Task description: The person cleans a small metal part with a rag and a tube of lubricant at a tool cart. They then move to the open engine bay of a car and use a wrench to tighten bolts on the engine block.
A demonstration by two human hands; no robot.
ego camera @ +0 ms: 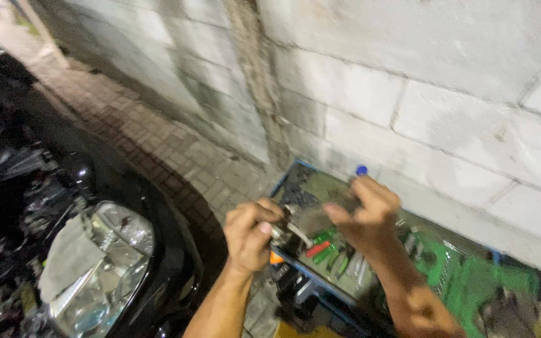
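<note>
My left hand point(250, 230) is closed around a small metal part point(281, 234) just above the near edge of an open toolbox point(471, 294). My right hand point(363, 216) hovers over the box with fingers bent, pinching a blurred greyish piece point(317, 219) next to the left hand's part. Both hands meet over the left end of the box. Motion blur hides what the two pieces are.
The toolbox has a green tray holding several sockets and red and green bits point(322, 245). It stands against a white block wall point(421, 69). A black car with its headlight point(98, 269) is at the left. Brick paving point(176, 156) runs between them.
</note>
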